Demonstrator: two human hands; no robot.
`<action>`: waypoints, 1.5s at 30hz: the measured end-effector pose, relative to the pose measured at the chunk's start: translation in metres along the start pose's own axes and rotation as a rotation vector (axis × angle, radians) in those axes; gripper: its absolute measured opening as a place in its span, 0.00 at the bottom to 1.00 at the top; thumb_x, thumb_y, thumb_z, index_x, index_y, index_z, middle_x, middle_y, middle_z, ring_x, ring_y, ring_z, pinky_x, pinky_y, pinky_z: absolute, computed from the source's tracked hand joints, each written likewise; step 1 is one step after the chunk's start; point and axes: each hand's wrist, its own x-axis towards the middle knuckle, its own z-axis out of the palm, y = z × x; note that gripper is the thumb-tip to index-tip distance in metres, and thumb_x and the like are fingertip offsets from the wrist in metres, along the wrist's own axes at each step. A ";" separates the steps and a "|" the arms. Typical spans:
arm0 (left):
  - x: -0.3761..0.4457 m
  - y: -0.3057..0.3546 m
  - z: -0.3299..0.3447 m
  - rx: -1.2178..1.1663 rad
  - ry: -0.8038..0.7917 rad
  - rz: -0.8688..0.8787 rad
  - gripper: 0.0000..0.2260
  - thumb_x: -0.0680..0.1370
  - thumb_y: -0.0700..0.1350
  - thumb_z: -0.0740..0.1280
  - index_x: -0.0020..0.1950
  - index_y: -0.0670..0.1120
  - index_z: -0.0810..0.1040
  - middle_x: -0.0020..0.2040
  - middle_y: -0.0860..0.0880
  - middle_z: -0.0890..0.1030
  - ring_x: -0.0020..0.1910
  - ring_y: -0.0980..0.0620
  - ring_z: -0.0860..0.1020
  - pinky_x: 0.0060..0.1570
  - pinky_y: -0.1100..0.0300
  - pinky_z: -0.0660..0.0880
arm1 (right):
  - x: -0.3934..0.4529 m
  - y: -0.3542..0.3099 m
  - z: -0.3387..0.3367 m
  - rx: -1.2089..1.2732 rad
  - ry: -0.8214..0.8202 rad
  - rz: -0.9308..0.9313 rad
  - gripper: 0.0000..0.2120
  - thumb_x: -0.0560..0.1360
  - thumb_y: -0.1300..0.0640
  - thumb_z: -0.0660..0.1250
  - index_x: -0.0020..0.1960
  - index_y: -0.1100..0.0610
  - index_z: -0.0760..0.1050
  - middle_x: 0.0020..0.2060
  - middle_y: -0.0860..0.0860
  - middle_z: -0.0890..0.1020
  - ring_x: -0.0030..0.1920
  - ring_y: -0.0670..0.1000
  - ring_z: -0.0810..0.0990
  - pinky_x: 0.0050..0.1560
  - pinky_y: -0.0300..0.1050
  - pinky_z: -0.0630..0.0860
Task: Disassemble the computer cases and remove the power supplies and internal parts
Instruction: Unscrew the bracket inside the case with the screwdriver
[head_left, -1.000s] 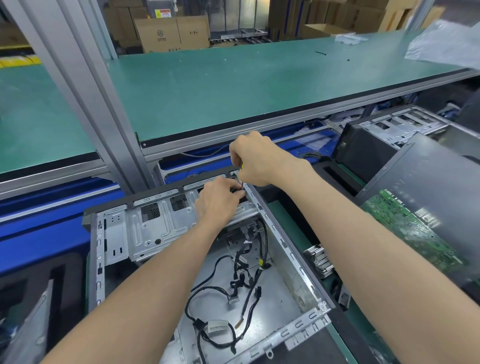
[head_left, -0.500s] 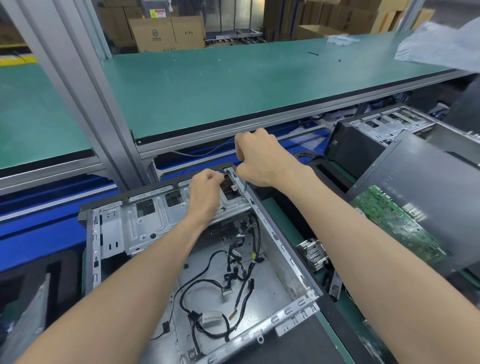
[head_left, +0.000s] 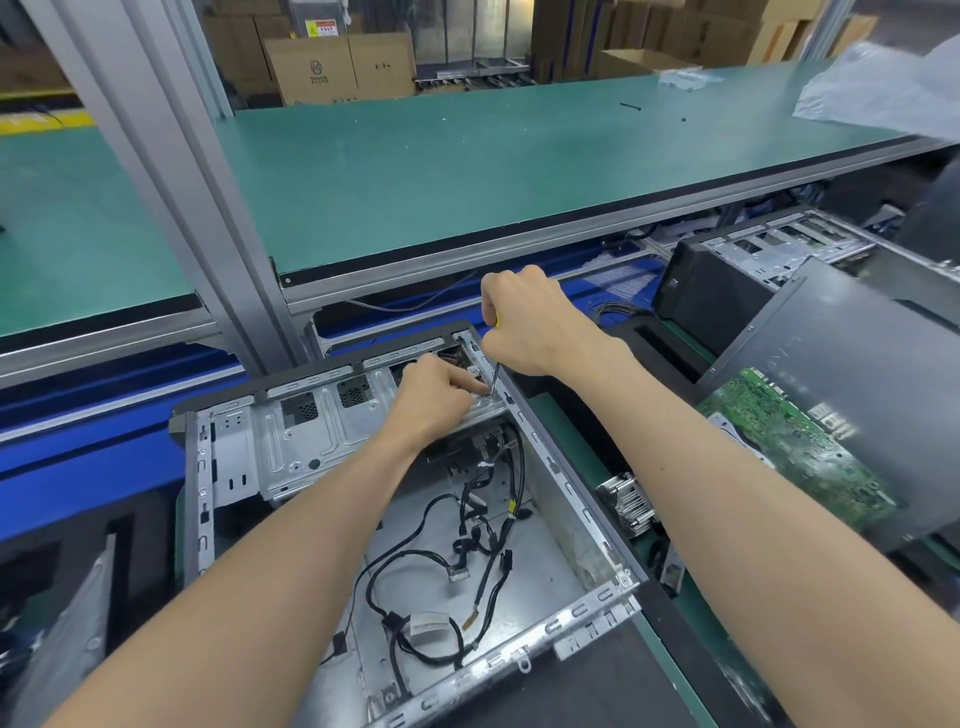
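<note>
An open computer case (head_left: 571, 530) lies on its side in front of me, with loose black cables (head_left: 467, 525) on its floor. A silver drive bracket (head_left: 311, 436) spans its far end. My right hand (head_left: 530, 322) is closed around a yellow-handled screwdriver (head_left: 493, 376), whose shaft points down onto the bracket's right end. My left hand (head_left: 436, 397) rests on the bracket right beside the tip, fingers pinched there; I cannot tell what they pinch.
A green motherboard (head_left: 795, 457) lies on a dark case panel (head_left: 857, 364) at right, with a finned heatsink (head_left: 628, 501) beside the case. Another stripped case (head_left: 769, 260) stands behind. A green shelf (head_left: 467, 156) overhangs the far side, held by an aluminium post (head_left: 171, 171).
My right hand has lifted slightly, so the screwdriver shaft now shows, standing on the bracket's right end. My left hand has slid right to the tip.
</note>
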 end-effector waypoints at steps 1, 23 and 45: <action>0.001 0.001 0.000 0.012 -0.014 -0.003 0.23 0.70 0.30 0.60 0.47 0.52 0.88 0.51 0.46 0.86 0.40 0.60 0.79 0.28 0.66 0.69 | 0.000 0.000 -0.001 0.004 0.000 -0.001 0.09 0.69 0.62 0.62 0.49 0.59 0.71 0.46 0.58 0.75 0.51 0.62 0.72 0.41 0.48 0.65; 0.007 -0.007 0.005 0.039 -0.027 0.019 0.22 0.69 0.31 0.60 0.48 0.52 0.87 0.37 0.51 0.84 0.19 0.61 0.68 0.24 0.70 0.67 | -0.004 -0.004 0.002 -0.020 0.075 -0.032 0.05 0.76 0.62 0.65 0.49 0.61 0.70 0.43 0.57 0.73 0.48 0.60 0.73 0.39 0.49 0.68; 0.006 -0.005 0.002 0.040 -0.043 0.074 0.21 0.69 0.31 0.60 0.45 0.52 0.87 0.37 0.56 0.83 0.29 0.62 0.75 0.28 0.70 0.70 | 0.025 -0.032 0.045 0.958 0.429 0.043 0.14 0.66 0.63 0.63 0.22 0.64 0.71 0.18 0.50 0.64 0.24 0.52 0.63 0.31 0.42 0.60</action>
